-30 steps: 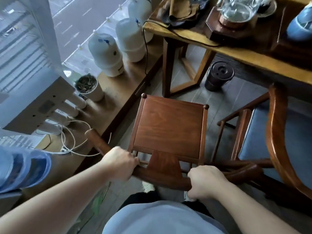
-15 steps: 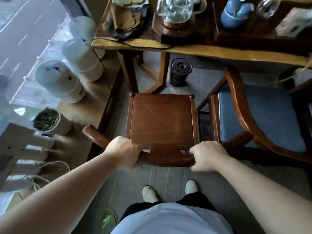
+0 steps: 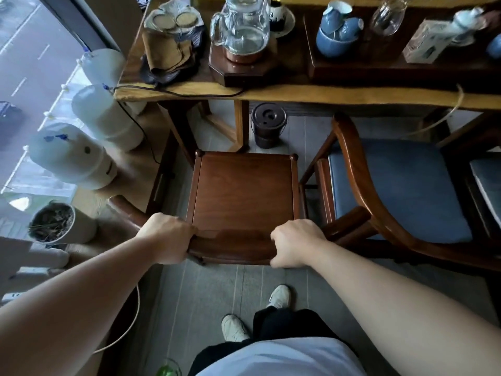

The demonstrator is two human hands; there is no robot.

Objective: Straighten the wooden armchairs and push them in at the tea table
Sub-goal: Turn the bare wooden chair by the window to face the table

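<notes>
A dark wooden armchair (image 3: pixel 242 194) with a bare seat stands square in front of me, its front edge close to the tea table (image 3: pixel 298 92). My left hand (image 3: pixel 166 236) grips the curved top rail on the left of the backrest. My right hand (image 3: pixel 294 244) grips the same rail on the right. A second wooden armchair (image 3: pixel 349 156) with a blue cushion stands beside it on the right, angled, its armrest touching the first chair's rail end. The edge of a third cushioned seat (image 3: pixel 486 185) shows at the far right.
A dark lidded bucket (image 3: pixel 268 128) sits on the floor under the table, just beyond the chair. White water jugs (image 3: pixel 73 156) and a plant pot (image 3: pixel 54 222) line the window ledge at left. The table carries a glass kettle (image 3: pixel 242 28), blue cups (image 3: pixel 337 31) and cloths.
The chair has swung from a slant to face the table squarely and moved nearer to it. Both hands have kept their hold on the back rail.
</notes>
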